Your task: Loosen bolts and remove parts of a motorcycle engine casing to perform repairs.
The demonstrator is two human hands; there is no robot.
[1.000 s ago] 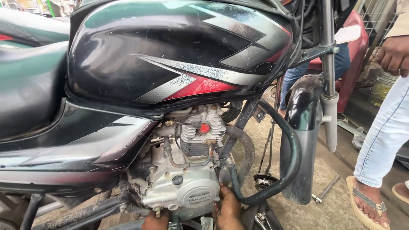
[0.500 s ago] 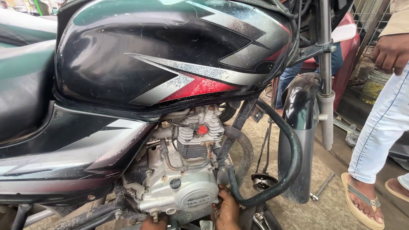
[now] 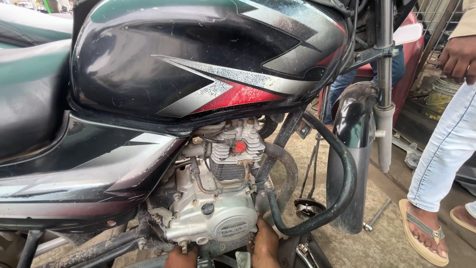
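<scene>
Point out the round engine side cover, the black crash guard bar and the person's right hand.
Round engine side cover (image 3: 233, 229), head view: centre of the silver disc.
Black crash guard bar (image 3: 347, 173), head view: outer bend of the tube.
Right hand (image 3: 265, 243), head view: back of the hand.

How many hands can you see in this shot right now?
3. The left hand and the right hand are at the bottom edge, under the silver engine case. A bystander's hand hangs at the upper right. More may lie out of view.
</scene>
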